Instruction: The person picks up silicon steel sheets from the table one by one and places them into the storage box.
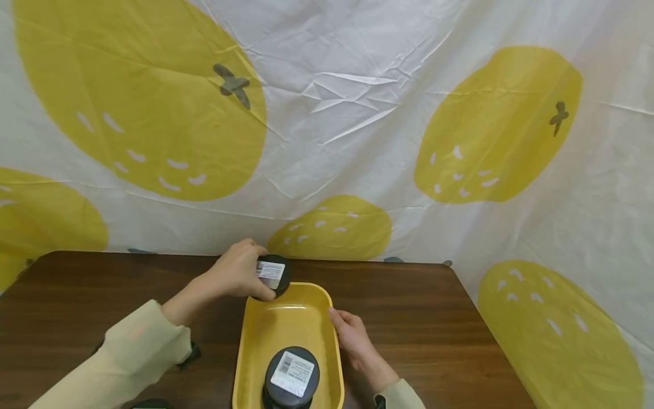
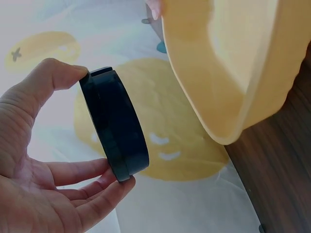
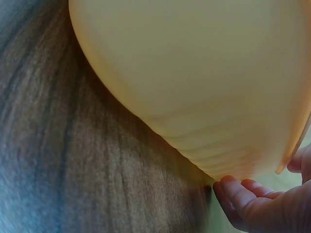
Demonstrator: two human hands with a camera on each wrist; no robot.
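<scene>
My left hand (image 1: 237, 271) pinches a flat round black container (image 1: 273, 274) by its edge, over the far left corner of a yellow tray (image 1: 242, 346). A white printed label faces up on it. In the left wrist view the black container (image 2: 119, 124) is tilted on edge between thumb and fingers, apart from the tray (image 2: 223, 136). My right hand (image 1: 355, 338) grips the tray's right side, thumb at the rim and fingers against the outer wall. Inside the tray's near end sits another round black container (image 1: 292, 376) with a white label, apparently atop a further dark one.
A dark wooden table (image 1: 409, 329) lies under the tray. Behind it hangs a white curtain (image 1: 357, 130) with yellow fruit prints. A small black object (image 1: 191, 355) shows beside the left sleeve (image 1: 138, 346), and a dark round edge (image 1: 150, 404) at the bottom of the head view.
</scene>
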